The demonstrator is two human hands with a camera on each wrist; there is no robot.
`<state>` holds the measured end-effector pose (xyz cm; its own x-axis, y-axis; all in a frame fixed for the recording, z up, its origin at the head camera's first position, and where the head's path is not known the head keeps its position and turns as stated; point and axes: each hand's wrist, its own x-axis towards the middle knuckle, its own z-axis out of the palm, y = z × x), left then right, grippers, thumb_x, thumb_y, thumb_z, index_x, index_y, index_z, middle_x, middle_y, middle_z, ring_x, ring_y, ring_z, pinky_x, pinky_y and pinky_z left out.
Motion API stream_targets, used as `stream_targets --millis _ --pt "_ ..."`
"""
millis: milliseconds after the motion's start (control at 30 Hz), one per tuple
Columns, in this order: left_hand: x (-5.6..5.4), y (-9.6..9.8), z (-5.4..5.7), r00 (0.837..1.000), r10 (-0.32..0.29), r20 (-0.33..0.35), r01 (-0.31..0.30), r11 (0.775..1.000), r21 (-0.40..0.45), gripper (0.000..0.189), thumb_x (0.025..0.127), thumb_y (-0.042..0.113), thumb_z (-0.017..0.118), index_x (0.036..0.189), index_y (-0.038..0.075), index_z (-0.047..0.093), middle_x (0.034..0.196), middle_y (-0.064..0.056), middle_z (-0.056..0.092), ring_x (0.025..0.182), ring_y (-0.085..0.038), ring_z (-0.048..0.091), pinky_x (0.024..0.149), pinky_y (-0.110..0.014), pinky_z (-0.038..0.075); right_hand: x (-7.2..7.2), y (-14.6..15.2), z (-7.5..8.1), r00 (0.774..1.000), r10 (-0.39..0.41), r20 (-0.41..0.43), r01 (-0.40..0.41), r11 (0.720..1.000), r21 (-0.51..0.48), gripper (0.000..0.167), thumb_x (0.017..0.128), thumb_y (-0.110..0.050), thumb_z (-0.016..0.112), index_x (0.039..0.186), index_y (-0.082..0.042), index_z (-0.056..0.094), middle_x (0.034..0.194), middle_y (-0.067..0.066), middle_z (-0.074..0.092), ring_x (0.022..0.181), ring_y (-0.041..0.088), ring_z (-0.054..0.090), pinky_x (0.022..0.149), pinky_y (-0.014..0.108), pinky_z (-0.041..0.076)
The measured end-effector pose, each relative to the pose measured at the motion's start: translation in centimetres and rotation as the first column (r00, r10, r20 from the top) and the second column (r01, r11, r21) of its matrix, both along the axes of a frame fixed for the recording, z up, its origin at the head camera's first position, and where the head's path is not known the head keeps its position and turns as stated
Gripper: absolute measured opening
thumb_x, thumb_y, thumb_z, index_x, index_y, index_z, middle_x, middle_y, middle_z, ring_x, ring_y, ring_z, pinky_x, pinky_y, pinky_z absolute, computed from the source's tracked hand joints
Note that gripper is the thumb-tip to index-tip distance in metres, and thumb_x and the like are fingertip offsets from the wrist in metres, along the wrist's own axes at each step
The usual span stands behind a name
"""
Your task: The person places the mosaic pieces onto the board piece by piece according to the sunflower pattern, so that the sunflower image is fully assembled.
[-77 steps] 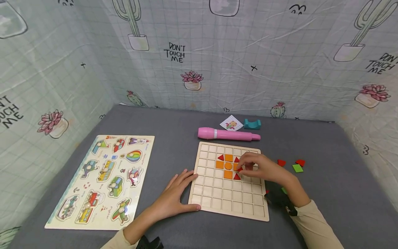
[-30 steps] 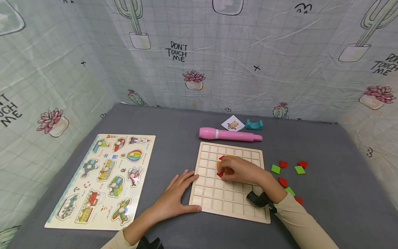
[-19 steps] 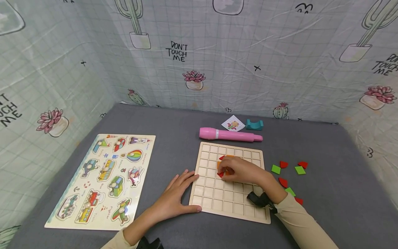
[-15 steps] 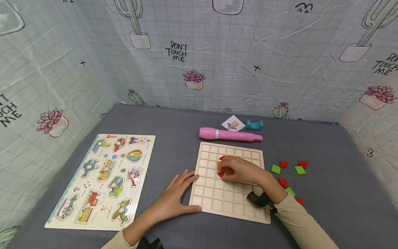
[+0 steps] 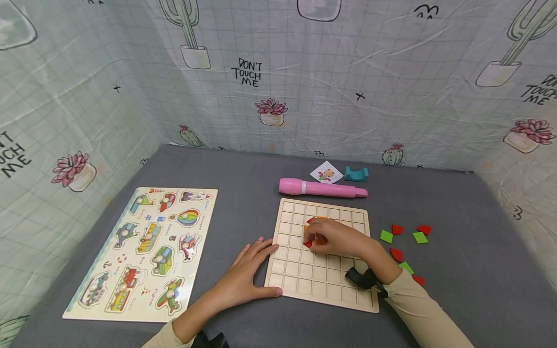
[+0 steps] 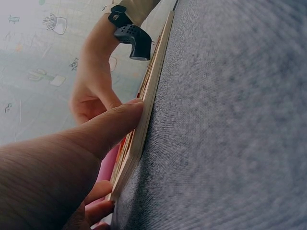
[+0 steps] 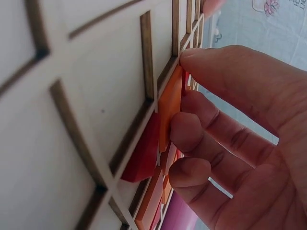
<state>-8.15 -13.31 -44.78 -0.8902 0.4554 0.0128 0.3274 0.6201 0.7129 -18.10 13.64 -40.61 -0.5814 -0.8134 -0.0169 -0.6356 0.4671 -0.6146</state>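
Observation:
My right hand (image 5: 339, 239) bends over the wooden grid board (image 5: 304, 275). Between its thumb and index finger it pinches a red triangular tile (image 7: 185, 80), at the lower left of the orange tiles (image 7: 170, 110). Another red triangle (image 7: 143, 153) lies in the grid beside an orange square in the right wrist view. In the head view the hand covers most of the orange and red pattern. My left hand (image 5: 241, 275) lies spread at the board's near left corner. Its thumb touches the board's edge (image 6: 148, 103), and its fingers meet the left side.
Right of the board lie loose red tiles (image 5: 397, 229) and green square tiles (image 5: 386, 236). Behind it are a pink tube with a silver band (image 5: 322, 188), a patterned card (image 5: 326, 172) and a teal curved block (image 5: 356, 174). A vehicle puzzle board (image 5: 102, 258) lies at left.
From the right side of the orange pattern, my right hand has moved left to its lower left, with a red tile there. Over the last second both hands have stayed almost still.

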Motion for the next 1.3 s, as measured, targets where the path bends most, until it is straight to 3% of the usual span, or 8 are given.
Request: stream_targets --millis 600,1067,1300 --pt "-0.1 0.1 0.1 1.000 0.005 -0.008 -0.005 1.000 -0.008 0.091 0.075 0.049 0.080 0.149 0.011 0.041 0.155 -0.009 0.035 0.149 -0.030 0.018 0.120 -0.054 0.008 0.0 0.5 -0.1 1.000 -0.028 0.012 0.028 1.000 -0.004 0.008 0.089 -0.009 0.070 0.096 -0.010 0.069 0.088 0.001 0.058 0.073 0.012 0.051 0.064 0.021 0.045" --pt "-0.1 0.0 0.1 1.000 0.006 0.005 -0.006 1.000 -0.004 0.092 0.075 0.048 0.081 0.149 0.011 0.041 0.155 -0.010 0.034 0.149 -0.031 0.017 0.120 -0.054 0.007 0.6 4.1 0.0 0.993 -0.113 0.022 0.114 0.993 -0.031 0.010 0.087 -0.008 0.073 0.096 -0.008 0.070 0.087 0.000 0.059 0.069 0.010 0.050 0.059 0.020 0.045" --pt "-0.1 0.0 0.1 1.000 0.004 0.008 -0.004 1.000 -0.004 0.092 0.075 0.049 0.081 0.149 0.011 0.040 0.155 -0.010 0.033 0.149 -0.031 0.017 0.120 -0.055 0.006 0.9 4.9 0.1 0.992 -0.113 0.047 0.115 0.993 -0.031 0.007 0.086 -0.006 0.073 0.091 -0.009 0.069 0.083 0.000 0.058 0.068 0.006 0.049 0.058 0.020 0.046"
